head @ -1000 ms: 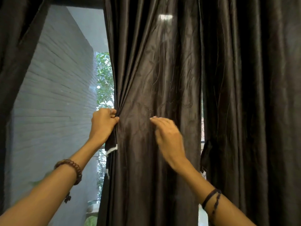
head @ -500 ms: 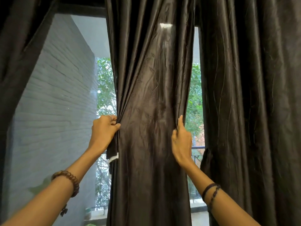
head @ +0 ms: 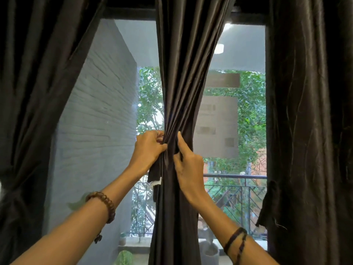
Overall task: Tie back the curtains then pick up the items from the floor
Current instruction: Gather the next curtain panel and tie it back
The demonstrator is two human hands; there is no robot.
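A dark shiny middle curtain (head: pixel 183 77) hangs in front of the window and is bunched into a narrow column at hand height. My left hand (head: pixel 149 150) grips its left edge, with a dark tie strip (head: pixel 154 174) hanging just below the fist. My right hand (head: pixel 188 165) pinches the gathered folds from the right, close against the left hand. A left curtain (head: pixel 36 92) is drawn aside and cinched low. A right curtain (head: pixel 309 131) hangs loose, with a dark tie (head: pixel 267 205) dangling at its edge. No floor items are visible.
Behind the glass are a grey brick wall (head: pixel 99 119), a balcony railing (head: pixel 235 176), trees and small potted plants (head: pixel 124 257) on the ledge. The window frame's top bar (head: pixel 131 12) runs overhead.
My right hand moved left from the curtain's right edge, gathering the panel into a tight bunch against my left hand. The window to the right of the curtain is now uncovered.
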